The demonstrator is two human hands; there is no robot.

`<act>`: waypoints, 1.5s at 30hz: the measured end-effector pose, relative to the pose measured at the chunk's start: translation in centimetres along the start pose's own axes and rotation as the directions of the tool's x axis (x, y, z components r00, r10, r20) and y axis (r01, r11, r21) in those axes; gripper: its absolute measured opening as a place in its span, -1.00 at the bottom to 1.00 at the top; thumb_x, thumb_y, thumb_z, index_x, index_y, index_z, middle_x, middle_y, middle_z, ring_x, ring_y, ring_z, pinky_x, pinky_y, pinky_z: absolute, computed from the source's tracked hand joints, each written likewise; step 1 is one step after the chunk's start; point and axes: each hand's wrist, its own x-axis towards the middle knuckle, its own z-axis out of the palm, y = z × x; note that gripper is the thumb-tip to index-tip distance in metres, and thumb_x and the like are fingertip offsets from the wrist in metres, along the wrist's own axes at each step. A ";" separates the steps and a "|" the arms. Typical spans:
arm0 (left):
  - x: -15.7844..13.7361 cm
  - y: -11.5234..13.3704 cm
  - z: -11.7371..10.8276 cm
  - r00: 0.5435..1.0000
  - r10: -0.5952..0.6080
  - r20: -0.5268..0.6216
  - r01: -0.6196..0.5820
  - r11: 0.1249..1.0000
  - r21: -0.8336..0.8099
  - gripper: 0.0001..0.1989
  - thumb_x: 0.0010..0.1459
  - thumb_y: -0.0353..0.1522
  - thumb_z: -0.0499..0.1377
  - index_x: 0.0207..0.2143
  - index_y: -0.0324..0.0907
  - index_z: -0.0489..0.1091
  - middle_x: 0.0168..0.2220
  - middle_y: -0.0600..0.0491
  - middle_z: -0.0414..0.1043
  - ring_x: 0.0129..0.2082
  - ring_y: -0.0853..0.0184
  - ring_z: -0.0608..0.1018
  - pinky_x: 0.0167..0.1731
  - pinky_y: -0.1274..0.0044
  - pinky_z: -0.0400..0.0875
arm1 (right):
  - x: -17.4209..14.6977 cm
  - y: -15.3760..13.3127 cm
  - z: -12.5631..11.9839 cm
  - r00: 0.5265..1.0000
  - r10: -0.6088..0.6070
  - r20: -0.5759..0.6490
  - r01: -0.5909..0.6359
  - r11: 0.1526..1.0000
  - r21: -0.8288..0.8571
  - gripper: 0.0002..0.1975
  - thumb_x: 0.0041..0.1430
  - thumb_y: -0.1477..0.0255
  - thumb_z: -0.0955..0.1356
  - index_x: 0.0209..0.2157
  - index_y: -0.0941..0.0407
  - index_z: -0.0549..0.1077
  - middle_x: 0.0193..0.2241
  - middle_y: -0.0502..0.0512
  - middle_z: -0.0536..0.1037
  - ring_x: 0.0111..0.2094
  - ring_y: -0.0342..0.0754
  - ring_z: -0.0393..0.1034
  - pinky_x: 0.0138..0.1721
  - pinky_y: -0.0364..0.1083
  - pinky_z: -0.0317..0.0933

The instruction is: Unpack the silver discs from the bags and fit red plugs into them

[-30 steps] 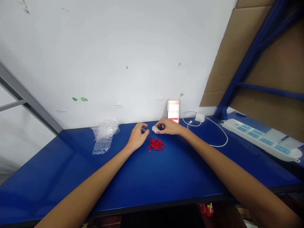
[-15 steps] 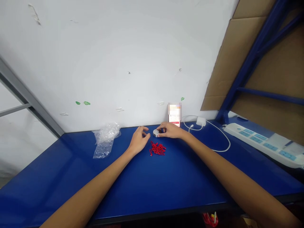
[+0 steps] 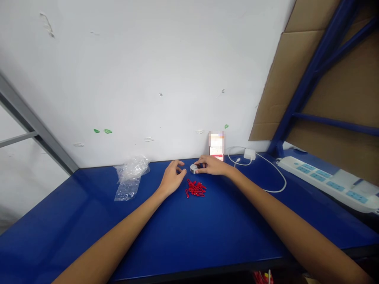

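Note:
My right hand has its thumb and fingers round the right side of a small, round silver metal disc, which rests on the blue tabletop. What kind of thing the disc is cannot be made out. To its left, my left hand is held above the table with fingers curved and apart, nothing between them. A small pile of red cord loops lies just in front of the disc, between the two hands; one loop sits a little apart on the left.
A crumpled clear plastic bag lies left. Behind my right hand a lit phone leans on the white wall. A white charger with its cable and a long power strip lie to the right, near a blue frame.
The view has tilted up slightly, so things sit a bit lower in the picture. Both hands, the disc and the red loops keep nearly the same places.

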 end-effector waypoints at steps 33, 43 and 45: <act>0.3 -0.1 -0.1 0.998 -0.056 -0.001 0.056 0.998 -0.004 -0.82 0.30 -0.38 0.25 -0.05 -0.11 0.51 -0.11 0.01 0.62 -0.17 0.20 0.67 -0.07 0.33 0.56 | -0.3 0.1 0.2 1.000 0.003 -0.029 -0.004 0.999 -0.037 -0.48 0.23 0.03 0.53 0.10 0.03 0.70 -0.08 0.17 0.56 -0.19 0.07 0.49 -0.09 0.02 0.34; 0.1 0.0 -0.1 0.999 -0.050 0.010 0.050 0.999 -0.001 -0.82 0.31 -0.39 0.25 -0.04 -0.11 0.50 0.01 0.00 0.61 -0.16 0.24 0.66 -0.01 0.34 0.55 | -1.0 -0.4 0.2 0.998 -0.035 -0.043 0.033 0.999 -0.033 -0.28 0.14 0.22 0.60 0.30 0.10 0.50 0.02 0.25 0.58 -0.14 0.10 0.50 -0.07 0.07 0.39; 0.1 0.0 0.0 0.999 -0.037 0.010 0.037 0.999 -0.005 -0.82 0.31 -0.40 0.25 -0.04 -0.11 0.49 0.02 0.00 0.60 -0.15 0.24 0.66 -0.03 0.35 0.55 | -1.0 0.1 0.1 0.998 -0.049 -0.038 0.049 0.999 0.000 -0.28 0.14 0.31 0.58 0.33 0.07 0.47 0.06 0.23 0.59 -0.16 0.08 0.49 -0.07 0.07 0.40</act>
